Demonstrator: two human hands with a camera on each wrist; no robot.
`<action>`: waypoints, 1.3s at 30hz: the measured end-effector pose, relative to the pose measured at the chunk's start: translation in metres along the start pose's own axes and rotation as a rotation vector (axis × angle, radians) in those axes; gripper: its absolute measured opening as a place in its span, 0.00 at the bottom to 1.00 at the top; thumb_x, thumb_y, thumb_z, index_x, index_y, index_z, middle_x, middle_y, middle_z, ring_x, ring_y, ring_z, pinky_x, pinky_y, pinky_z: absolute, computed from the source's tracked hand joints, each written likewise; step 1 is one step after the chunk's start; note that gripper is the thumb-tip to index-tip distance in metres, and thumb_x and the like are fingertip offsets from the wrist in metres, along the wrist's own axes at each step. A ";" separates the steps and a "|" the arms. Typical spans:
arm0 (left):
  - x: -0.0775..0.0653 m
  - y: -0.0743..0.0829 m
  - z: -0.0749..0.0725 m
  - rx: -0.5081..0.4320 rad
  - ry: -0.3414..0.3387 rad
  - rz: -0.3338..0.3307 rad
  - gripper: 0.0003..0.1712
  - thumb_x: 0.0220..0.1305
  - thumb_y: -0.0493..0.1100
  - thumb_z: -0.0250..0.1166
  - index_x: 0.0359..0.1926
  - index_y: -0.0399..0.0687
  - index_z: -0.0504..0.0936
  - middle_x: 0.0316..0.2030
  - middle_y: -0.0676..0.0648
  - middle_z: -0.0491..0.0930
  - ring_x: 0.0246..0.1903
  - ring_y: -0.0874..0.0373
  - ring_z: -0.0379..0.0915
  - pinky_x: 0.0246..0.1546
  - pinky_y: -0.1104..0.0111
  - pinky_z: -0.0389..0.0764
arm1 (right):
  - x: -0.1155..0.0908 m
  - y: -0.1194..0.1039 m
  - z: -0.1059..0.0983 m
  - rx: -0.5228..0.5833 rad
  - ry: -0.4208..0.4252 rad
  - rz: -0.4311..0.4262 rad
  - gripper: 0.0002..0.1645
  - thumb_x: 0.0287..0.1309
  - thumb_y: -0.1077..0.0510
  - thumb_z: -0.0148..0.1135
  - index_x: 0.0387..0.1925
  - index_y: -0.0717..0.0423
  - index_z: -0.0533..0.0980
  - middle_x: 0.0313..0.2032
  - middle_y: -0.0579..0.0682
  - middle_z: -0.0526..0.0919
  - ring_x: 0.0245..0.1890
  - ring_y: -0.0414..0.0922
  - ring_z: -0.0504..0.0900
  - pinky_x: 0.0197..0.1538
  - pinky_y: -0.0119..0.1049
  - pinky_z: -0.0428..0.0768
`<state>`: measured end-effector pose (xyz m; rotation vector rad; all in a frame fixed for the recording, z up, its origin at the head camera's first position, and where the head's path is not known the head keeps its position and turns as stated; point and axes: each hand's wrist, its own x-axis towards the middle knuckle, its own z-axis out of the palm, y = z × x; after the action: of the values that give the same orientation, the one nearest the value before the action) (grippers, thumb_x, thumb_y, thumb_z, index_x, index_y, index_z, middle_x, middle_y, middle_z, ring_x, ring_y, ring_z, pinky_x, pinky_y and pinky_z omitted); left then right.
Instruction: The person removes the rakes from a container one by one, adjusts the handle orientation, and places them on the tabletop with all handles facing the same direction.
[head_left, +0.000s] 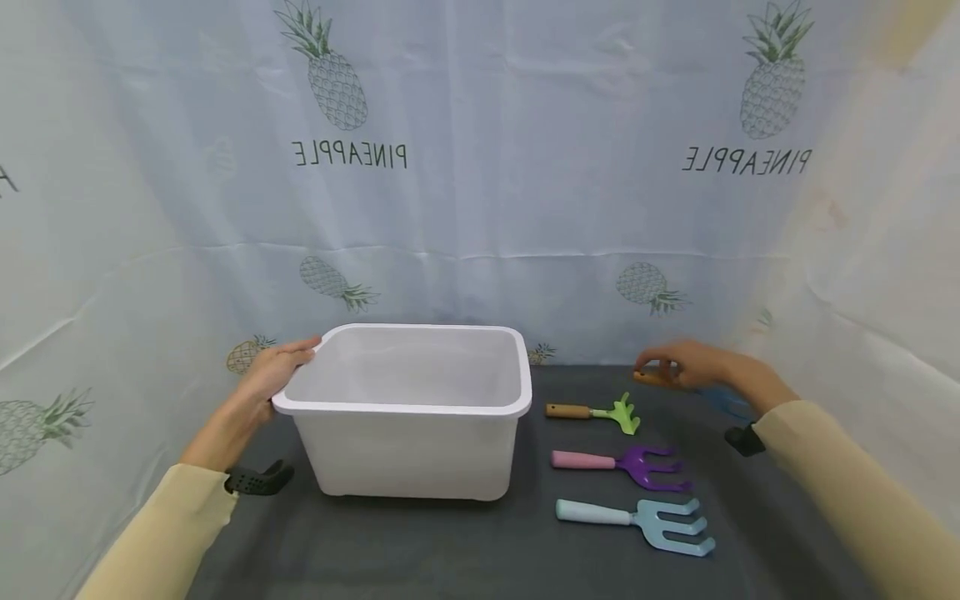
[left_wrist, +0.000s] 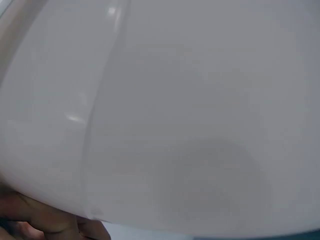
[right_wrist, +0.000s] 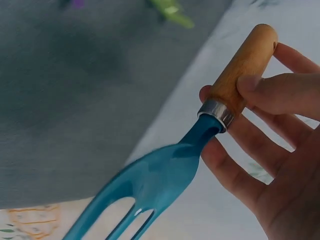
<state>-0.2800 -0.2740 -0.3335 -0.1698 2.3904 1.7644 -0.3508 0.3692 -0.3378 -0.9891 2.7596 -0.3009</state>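
Note:
A white plastic tub (head_left: 405, 454) stands on the dark table, its open top upward. My left hand (head_left: 276, 373) grips the tub's left rim; the left wrist view has the fingers (left_wrist: 52, 216) bent against the tub's edge. At the far right, my right hand (head_left: 693, 364) holds a blue hand fork (right_wrist: 155, 175) by its wooden handle (right_wrist: 247, 65), the thumb pressed on the wood and fingers behind it. The fork's tine tips run out of the right wrist view. In the head view its blue head is faint and partly covered by the hand.
Right of the tub lie a small green rake with a wooden handle (head_left: 570, 411), a purple fork with a pink handle (head_left: 585, 460) and a light blue fork (head_left: 596, 512). White pineapple-print curtains (head_left: 510, 208) hang behind and at both sides.

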 end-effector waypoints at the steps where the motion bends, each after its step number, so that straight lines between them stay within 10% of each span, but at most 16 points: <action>1: 0.001 0.001 -0.001 -0.001 -0.008 -0.004 0.32 0.84 0.49 0.41 0.83 0.53 0.48 0.83 0.39 0.42 0.78 0.37 0.54 0.49 0.69 0.85 | -0.002 0.005 0.003 -0.011 0.000 0.010 0.36 0.51 0.78 0.55 0.57 0.46 0.81 0.46 0.51 0.86 0.39 0.43 0.83 0.38 0.39 0.82; 13: -0.010 -0.010 0.003 0.030 0.020 0.022 0.33 0.84 0.53 0.41 0.83 0.55 0.48 0.83 0.41 0.41 0.79 0.34 0.50 0.71 0.44 0.68 | -0.017 0.038 0.034 -0.020 -0.069 0.112 0.33 0.49 0.76 0.59 0.53 0.45 0.82 0.39 0.46 0.86 0.37 0.43 0.80 0.37 0.36 0.78; 39: -0.012 -0.021 0.003 0.079 0.073 0.049 0.32 0.84 0.54 0.43 0.82 0.57 0.51 0.82 0.41 0.46 0.77 0.35 0.56 0.54 0.65 0.84 | -0.015 0.051 0.064 0.081 -0.135 0.163 0.31 0.47 0.78 0.54 0.48 0.48 0.83 0.42 0.53 0.86 0.40 0.48 0.82 0.43 0.45 0.83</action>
<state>-0.2636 -0.2774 -0.3517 -0.1702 2.5317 1.7098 -0.3543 0.4092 -0.4110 -0.7311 2.6615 -0.3058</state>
